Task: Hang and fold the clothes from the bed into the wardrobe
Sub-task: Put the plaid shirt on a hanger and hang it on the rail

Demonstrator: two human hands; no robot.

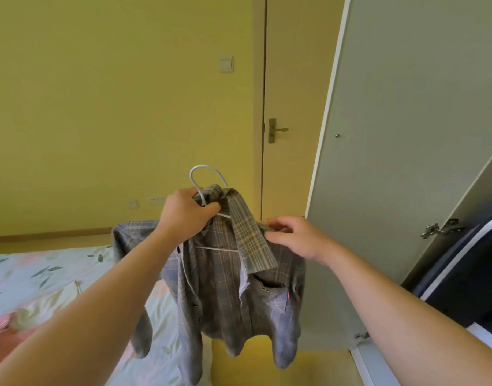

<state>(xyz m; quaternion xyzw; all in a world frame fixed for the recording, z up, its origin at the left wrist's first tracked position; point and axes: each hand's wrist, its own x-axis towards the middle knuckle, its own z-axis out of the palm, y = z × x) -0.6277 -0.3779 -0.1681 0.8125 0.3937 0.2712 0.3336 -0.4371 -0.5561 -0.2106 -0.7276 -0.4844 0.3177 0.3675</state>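
My left hand (187, 213) is closed around the neck of the white wire hanger (204, 176), just under its hook, and some cloth of the collar is caught in the same grip. The plaid shirt (233, 288) is already on this hanger. It hangs in the air in front of me, above the edge of the bed (44, 274), with both sleeves hanging down. My right hand (297, 238) is at the right shoulder of the shirt, and its fingertips (270, 229) pinch the edge of the collar, which is standing up and folded over in a crooked way.

As I judge it, this shirt is in the middle of its step. It sits on the hanger, but the collar is not yet flat, and the shirt is not yet on the rail. The wardrobe door (406, 135) stands open on my right. Behind it I see something dark with a white stripe (476, 274), perhaps a garment already inside, but I cannot tell for sure.

More work is left on the bed: a pink garment (5, 332) lies at the lower left corner on the flowered sheet. Whether other clothes wait there I cannot say, because most of the bed is outside the view.
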